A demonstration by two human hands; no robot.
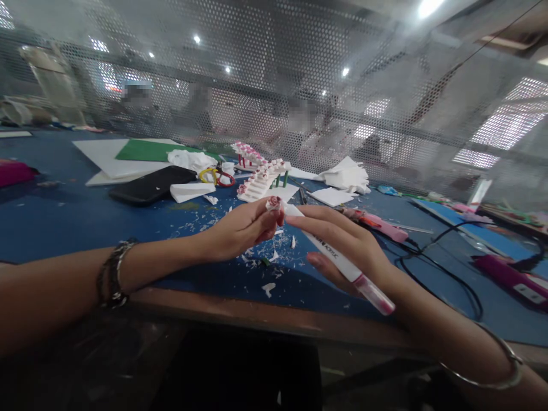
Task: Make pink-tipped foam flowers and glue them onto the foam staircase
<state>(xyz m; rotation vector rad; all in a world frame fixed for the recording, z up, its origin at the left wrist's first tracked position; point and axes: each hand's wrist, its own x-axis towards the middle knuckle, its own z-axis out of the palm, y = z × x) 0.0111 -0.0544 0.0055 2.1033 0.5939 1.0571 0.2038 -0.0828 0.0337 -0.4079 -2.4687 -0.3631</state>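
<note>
Between the fingertips of my left hand [244, 228] is a small white flower-like piece [273, 203] with dark red marks. My right hand [351, 240] holds a white acrylic marker [331, 254] with a pinkish-red clear end, which points down and to the right. The marker's upper end is close to the small piece; whether they touch is hard to tell. Just behind my hands stands a small white stepped model [261, 180] on green posts, with reddish bits along its edges. A second model [247, 153] with pink bits is behind it.
A black phone [152, 185], yellow-and-red-handled scissors [216, 176] and crumpled tissue [192, 160] lie left of the models. Folded tissues [346, 176], a pink glue gun [385, 227], black cables and a purple tool [509, 279] are rightward. White scraps litter the blue table [180, 285].
</note>
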